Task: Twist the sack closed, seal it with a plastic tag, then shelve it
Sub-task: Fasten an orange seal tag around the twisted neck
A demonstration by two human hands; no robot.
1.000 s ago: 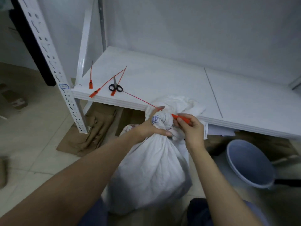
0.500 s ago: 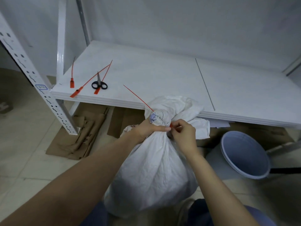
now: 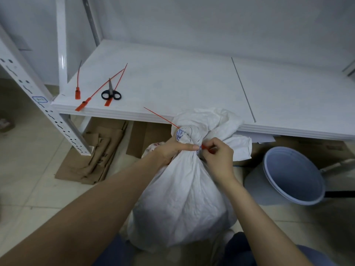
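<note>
A full white sack (image 3: 182, 198) stands on the floor between my knees, its neck twisted tight just below the shelf edge. My left hand (image 3: 171, 150) grips the twisted neck from the left. My right hand (image 3: 217, 156) pinches the red head of a plastic tag (image 3: 163, 118) against the neck on the right. The tag's thin tail sticks out up and to the left over the white shelf (image 3: 172, 79). How far the tag wraps around the neck is hidden by my fingers.
Three spare red tags (image 3: 77, 93) and black-handled scissors (image 3: 111, 94) lie at the shelf's front left corner. A perforated white upright (image 3: 38, 104) stands left. Flattened cardboard (image 3: 92, 156) lies under the shelf. A blue bucket (image 3: 292, 175) sits on its side at right.
My right hand drew the red tag head in from beside the sack top and down against the neck. The tail over the shelf grew shorter. The view tilted down and shifted right.
</note>
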